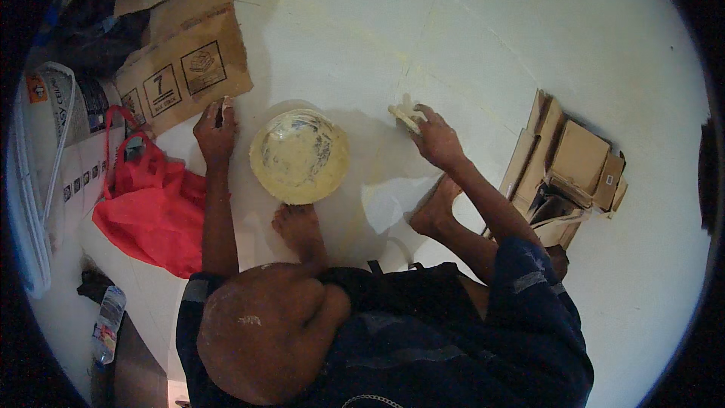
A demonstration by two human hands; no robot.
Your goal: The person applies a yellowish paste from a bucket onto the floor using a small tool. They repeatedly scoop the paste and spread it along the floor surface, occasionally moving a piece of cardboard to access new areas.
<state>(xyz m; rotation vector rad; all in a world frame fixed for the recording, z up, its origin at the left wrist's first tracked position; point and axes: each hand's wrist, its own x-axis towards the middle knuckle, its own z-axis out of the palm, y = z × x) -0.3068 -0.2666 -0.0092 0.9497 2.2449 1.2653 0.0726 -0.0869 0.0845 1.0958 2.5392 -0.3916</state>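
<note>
On the pale floor stands a round bowl [299, 156], its inside smeared with a creamy yellow paste like putty or filler. My right hand [439, 139] is to the right of the bowl, gripping a flat putty-coated tool [404, 119] low over the floor; its exact kind is hard to tell. My left hand [216, 131] is left of the bowl, beside a cardboard sheet [212, 76]. Its fingers are curled, and something pale shows at the fingertips; whether it is held or only paste on the skin is unclear.
A red fabric bag [156, 209] lies left of my left forearm, near a large printed package [85, 124]. Flattened cardboard boxes [580, 156] are stacked at right. A plastic bottle [109, 323] lies lower left. My bare foot [297, 229] is just below the bowl.
</note>
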